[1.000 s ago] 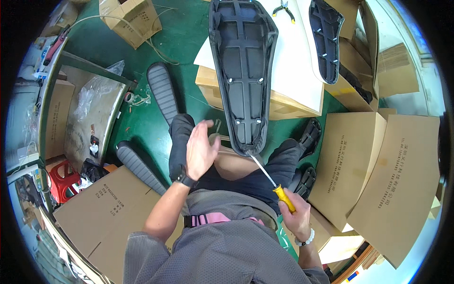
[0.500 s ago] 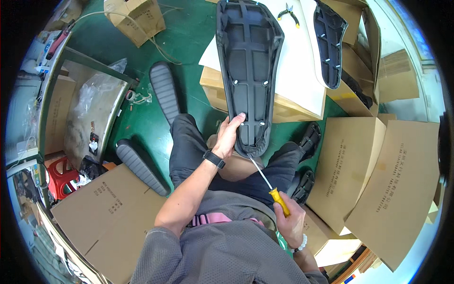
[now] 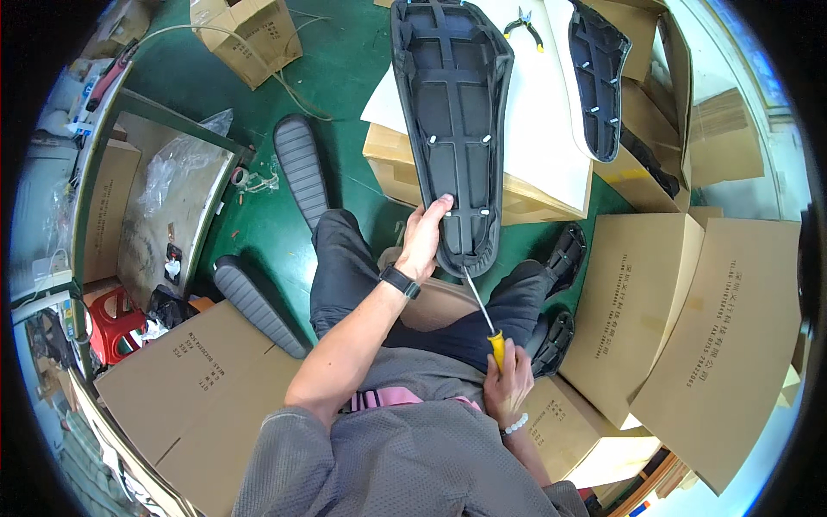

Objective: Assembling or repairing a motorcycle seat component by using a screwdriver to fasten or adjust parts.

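A long black motorcycle seat point(image 3: 455, 159) lies with its ribbed plastic underside up, its narrow end toward me and its far part over the white-topped box. My left hand point(image 3: 424, 239) grips its left edge near that end, thumb on the underside beside a white peg. In my right hand point(image 3: 508, 383) is a screwdriver point(image 3: 496, 348) with a yellow handle, held from behind. Its thin metal shaft points up at the seat's narrow tip and appears to touch the rim there. Where exactly the blade sits is too small to make out.
Pliers point(image 3: 525, 30) and a second seat point(image 3: 596, 86) lie on the white sheet point(image 3: 547, 129) over a carton. Two ribbed seats point(image 3: 301, 164) stand left of my legs. Large cartons point(image 3: 637, 293) crowd the right, another point(image 3: 202, 379) the lower left. A metal-framed bench point(image 3: 177, 198) stands left.
The seat's narrow end has shifted slightly away from me and to the right. My right hand has moved a little left, and the screwdriver now stands steeper against the rim.
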A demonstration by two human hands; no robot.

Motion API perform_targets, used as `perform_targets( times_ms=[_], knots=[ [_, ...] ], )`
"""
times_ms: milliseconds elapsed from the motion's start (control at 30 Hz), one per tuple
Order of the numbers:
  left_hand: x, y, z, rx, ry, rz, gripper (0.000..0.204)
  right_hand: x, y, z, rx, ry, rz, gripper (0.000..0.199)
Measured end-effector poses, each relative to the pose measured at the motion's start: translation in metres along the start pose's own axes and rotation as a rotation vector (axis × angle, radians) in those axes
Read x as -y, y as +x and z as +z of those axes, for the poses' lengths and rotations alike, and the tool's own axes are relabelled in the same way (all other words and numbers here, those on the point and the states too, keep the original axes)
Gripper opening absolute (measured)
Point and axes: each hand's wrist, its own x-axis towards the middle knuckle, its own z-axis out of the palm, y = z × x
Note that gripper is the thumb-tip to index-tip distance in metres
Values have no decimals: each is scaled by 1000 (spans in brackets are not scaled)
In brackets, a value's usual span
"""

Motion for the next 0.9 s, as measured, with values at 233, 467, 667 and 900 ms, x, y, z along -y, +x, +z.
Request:
perform_targets(
  times_ms=[233,467,667,900],
  knots=[
    [-5,-9,-5,40,70,-28,83,-1,5,1,138,350,194,47],
    [11,-4,-11,21,181,-4,87,-12,1,31,212,490,329,40],
    [9,5,-6,9,163,-14,81,-20,10,57,217,453,379,42],
    [0,-6,-4,-41,342,78,70,-21,29,60,35,547,429,42]
  ],
)
